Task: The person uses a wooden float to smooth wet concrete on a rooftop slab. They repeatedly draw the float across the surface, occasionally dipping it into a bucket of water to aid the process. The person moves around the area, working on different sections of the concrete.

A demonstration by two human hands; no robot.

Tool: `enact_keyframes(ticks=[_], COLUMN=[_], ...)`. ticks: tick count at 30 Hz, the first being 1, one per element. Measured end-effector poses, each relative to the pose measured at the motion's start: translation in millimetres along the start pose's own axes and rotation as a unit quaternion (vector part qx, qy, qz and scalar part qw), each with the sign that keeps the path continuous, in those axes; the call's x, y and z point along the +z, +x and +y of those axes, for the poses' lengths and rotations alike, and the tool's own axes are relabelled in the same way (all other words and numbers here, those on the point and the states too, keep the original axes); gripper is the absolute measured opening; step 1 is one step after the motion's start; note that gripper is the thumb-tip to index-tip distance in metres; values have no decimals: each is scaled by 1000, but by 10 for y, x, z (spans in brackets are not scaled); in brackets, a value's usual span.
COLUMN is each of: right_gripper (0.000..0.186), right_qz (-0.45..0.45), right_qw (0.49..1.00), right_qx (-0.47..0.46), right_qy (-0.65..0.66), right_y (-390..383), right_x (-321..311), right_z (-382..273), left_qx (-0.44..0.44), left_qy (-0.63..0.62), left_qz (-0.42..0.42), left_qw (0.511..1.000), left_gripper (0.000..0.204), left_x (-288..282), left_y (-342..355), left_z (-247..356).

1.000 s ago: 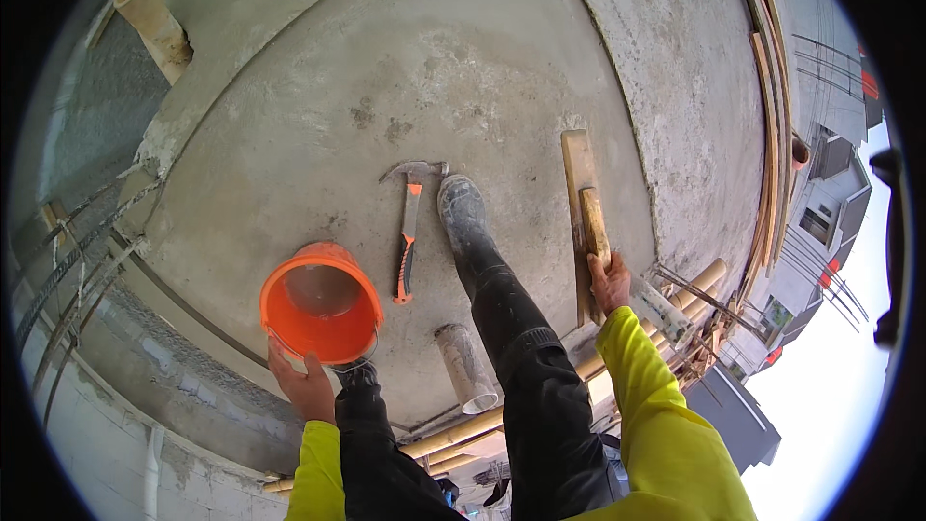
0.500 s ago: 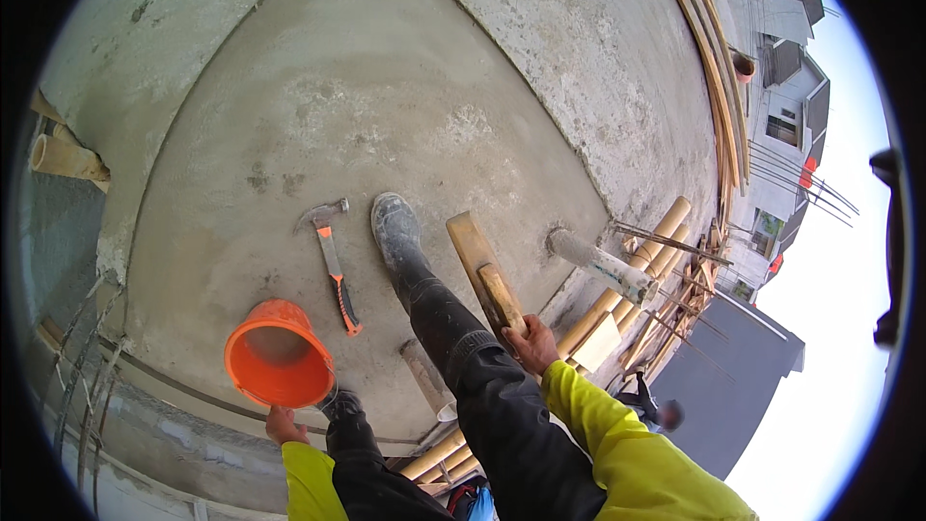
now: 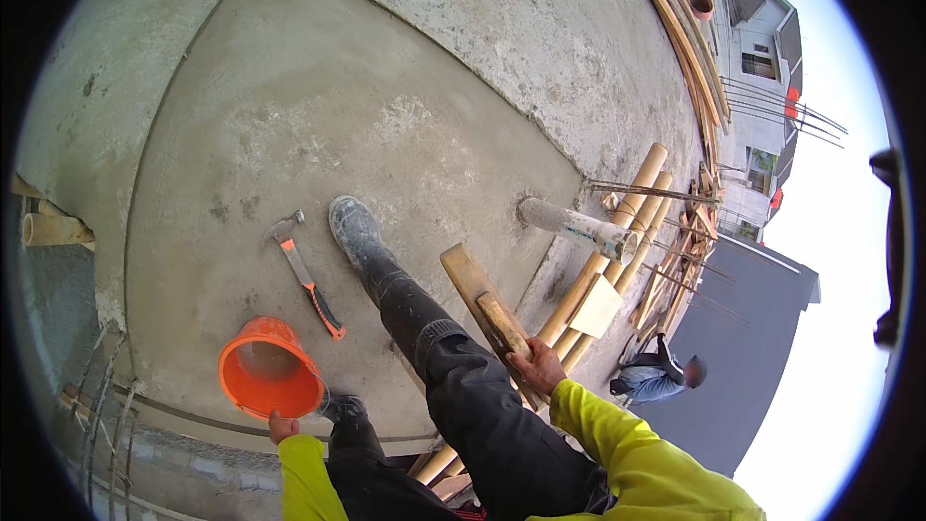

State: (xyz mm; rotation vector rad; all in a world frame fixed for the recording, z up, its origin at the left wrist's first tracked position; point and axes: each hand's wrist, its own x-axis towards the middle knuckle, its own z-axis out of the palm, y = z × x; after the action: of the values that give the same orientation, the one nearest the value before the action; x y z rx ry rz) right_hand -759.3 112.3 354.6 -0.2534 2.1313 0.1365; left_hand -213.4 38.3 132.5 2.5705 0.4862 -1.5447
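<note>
Head camera: I look down on a concrete slab (image 3: 318,77), a booted leg (image 3: 458,371) reaching across it. An orange bucket (image 3: 280,394) tilts left of the leg; a wooden float (image 3: 496,316) slants just right. A claw hammer (image 3: 311,285) lies between bucket and leg. Both hands are closed: left hand (image 3: 283,426) gripping the bucket's rim, right hand (image 3: 540,367) the float's handle.

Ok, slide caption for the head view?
Left hand gripping orange bucket, right hand holding wooden float, hammer lying on concrete.

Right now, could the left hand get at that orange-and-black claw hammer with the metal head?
Probably not straight away: the left hand holds the round orange plastic bucket by its rim, and the bucket sits partly between it and the hammer. Nothing covers the hammer itself.
</note>
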Motion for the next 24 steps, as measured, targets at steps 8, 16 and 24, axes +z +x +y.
enact_keyframes(ticks=[8, 16, 24], right_gripper=[59, 43, 43], right_qz=[15, 20, 44], right_qw=[996, 991, 998], right_qx=[62, 70, -25], right_qy=[56, 109, 38], right_y=[-657, -887, -862], right_x=[109, 288, 470], right_z=[533, 943, 1306], left_qx=[125, -19, -52], left_qy=[-38, -55, -122], left_qz=[-32, -8, 86], left_qw=[991, 998, 987], left_gripper=[67, 38, 28], left_x=[276, -53, 169], left_y=[-518, 75, -229], left_z=[76, -106, -189])
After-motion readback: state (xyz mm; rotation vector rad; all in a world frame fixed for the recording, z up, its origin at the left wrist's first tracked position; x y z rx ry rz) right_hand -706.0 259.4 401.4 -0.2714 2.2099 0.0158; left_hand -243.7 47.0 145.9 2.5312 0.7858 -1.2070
